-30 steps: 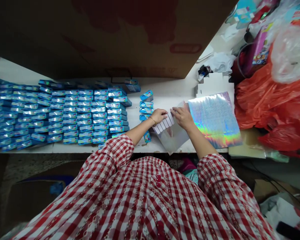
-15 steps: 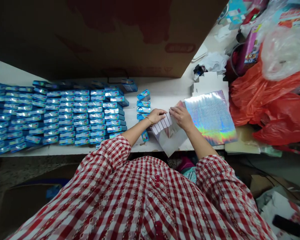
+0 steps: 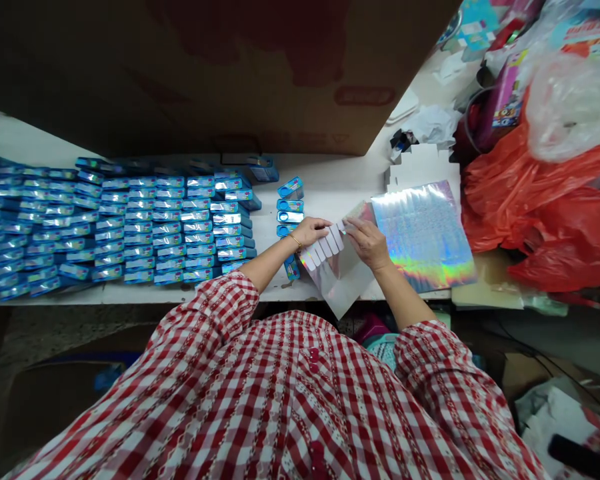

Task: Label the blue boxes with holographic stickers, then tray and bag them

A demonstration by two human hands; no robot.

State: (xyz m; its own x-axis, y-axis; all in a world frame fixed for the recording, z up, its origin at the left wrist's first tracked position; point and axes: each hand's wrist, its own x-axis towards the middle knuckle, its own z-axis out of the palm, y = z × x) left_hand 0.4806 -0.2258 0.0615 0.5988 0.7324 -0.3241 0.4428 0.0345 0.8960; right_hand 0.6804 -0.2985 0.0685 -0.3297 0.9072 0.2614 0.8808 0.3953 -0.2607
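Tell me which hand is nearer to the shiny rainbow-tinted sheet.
The right. The right hand is close by the left edge of the shiny sheet; the left hand is farther off to the left, at the white strips.

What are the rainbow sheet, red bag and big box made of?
Rainbow sheet: shiny, perhaps foil or plastic film; light splits into colours. Red bag: glossy, crinkled, likely thin plastic. Big box: dull brown, probably cardboard, with reddish printing.

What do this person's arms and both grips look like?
Left sleeve and right sleeve: red-and-white checks with patterned stripes, ending around the elbows. Forearms bare. Left grip and right grip ungloved. Thin gold-coloured bracelet on the left wrist.
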